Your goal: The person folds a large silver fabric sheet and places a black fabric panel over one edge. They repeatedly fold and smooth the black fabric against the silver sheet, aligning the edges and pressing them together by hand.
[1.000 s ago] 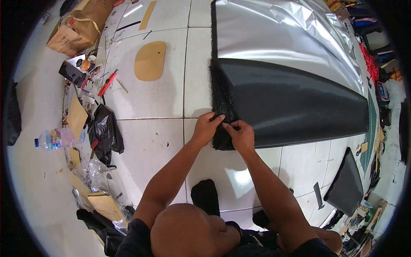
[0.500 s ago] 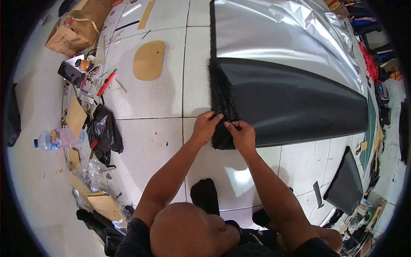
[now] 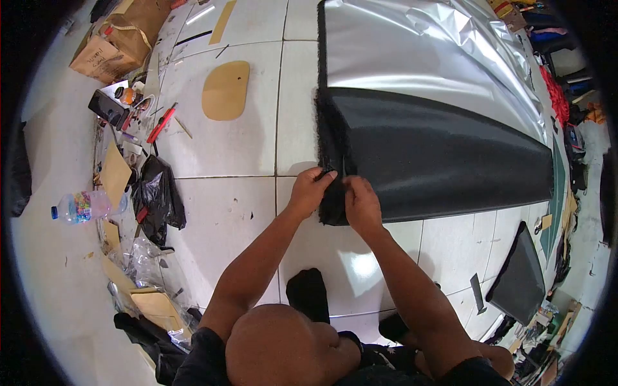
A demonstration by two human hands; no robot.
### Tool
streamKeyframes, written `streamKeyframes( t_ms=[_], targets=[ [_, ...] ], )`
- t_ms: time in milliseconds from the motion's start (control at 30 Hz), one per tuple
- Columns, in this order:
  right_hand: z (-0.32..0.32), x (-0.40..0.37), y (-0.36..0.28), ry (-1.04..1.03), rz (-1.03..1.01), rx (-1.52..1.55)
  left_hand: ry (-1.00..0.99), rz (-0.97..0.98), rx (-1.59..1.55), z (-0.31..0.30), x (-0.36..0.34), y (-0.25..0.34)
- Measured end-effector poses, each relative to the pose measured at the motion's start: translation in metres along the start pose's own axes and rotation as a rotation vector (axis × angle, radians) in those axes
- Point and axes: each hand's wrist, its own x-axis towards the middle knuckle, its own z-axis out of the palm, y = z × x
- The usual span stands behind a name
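A dark, smooth sheet (image 3: 444,151) lies on the tiled floor, folded over a silver sheet (image 3: 412,51). Along its left side runs a black fuzzy edge (image 3: 329,128). My left hand (image 3: 311,192) pinches this black edge near its lower end, thumb against fingers. Just to the right, my right hand (image 3: 362,202) is closed on the same edge, its fingers curled and their tips partly hidden in the dark material. A small gap of black material shows between the two hands.
Left of the hands lie a tan rounded piece (image 3: 225,90), a red cutter (image 3: 161,123), a black plastic bag (image 3: 158,199) and a bottle (image 3: 87,207). A cardboard box (image 3: 119,42) stands at the upper left. A dark cut piece (image 3: 518,273) lies at the lower right.
My right hand has turned and its fingers have curled in further over the edge. The black edge between the hands looks more drawn together. My left hand has barely moved.
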Motion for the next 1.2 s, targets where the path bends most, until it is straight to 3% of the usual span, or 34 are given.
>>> streamKeyframes(
  t_ms=[100,200,400,500,600,800,900,1000,1200],
  targets=[
    [0.000,0.001,-0.016,-0.029,0.145,-0.005,-0.017,0.014,0.075,-0.002,-0.001,0.001],
    [0.013,-0.001,0.002,0.085,0.009,-0.071,-0.011,0.023,0.029,0.001,-0.002,0.003],
    [-0.002,0.007,-0.011,-0.046,0.473,0.166,-0.001,0.029,-0.001,0.001,-0.002,0.002],
    [-0.003,0.007,-0.012,-0.020,0.466,0.192,-0.001,0.018,0.013,0.001,-0.004,0.006],
    [0.004,-0.002,-0.002,0.072,0.237,0.170,-0.002,0.011,-0.039,0.002,-0.003,0.002],
    [0.008,-0.007,-0.007,0.105,0.098,0.183,-0.005,-0.016,-0.009,0.001,-0.004,0.007],
    [0.005,-0.005,-0.010,-0.002,0.091,0.016,-0.021,-0.022,0.030,-0.001,-0.004,0.009],
    [0.006,-0.007,-0.014,0.065,-0.025,-0.089,-0.017,0.009,0.015,0.001,-0.006,0.011],
    [0.006,0.002,-0.004,0.018,0.330,0.146,-0.033,-0.043,-0.002,0.000,-0.010,0.016]
  ],
)
